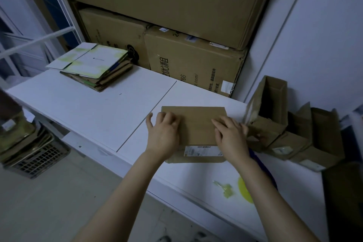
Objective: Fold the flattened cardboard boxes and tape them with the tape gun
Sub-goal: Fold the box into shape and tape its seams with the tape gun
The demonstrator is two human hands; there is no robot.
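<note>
Presses down on a brown cardboard box [196, 124] with both hands. Has that box lying low and flat on the white tabletop [88, 108], near the front edge and just right of a thin dark line in the top. Shows a white label [203, 151] on the near side of the box.

Rests the left hand [163, 133] on the left end of the box, fingers bent at the knuckles, tips down on the cardboard, thumb stuck out to the side. Wraps round nothing that can be seen. Lays the right hand [230, 135] flat on the right end, palm down, fingers straight and a little spread, holding nothing.

Just right of the box, a bunch of brown folded boxes [275, 120], one standing tall with its top open. Under the right wrist, something dark blue [262, 165], too hidden to tell what. Near the front edge of the tabletop, a yellow round thing [244, 189] and a small pale green scrap [225, 188] beside it.

At the back left of the tabletop, a stack of flat boxes [94, 67], with a white and green one on top. Behind all this, big brown cartons [176, 6] piled against the wall. Far left, a white metal rack [37, 39]. Down on the floor to the left, a dark crate [37, 159] with more flat cardboard on it.
</note>
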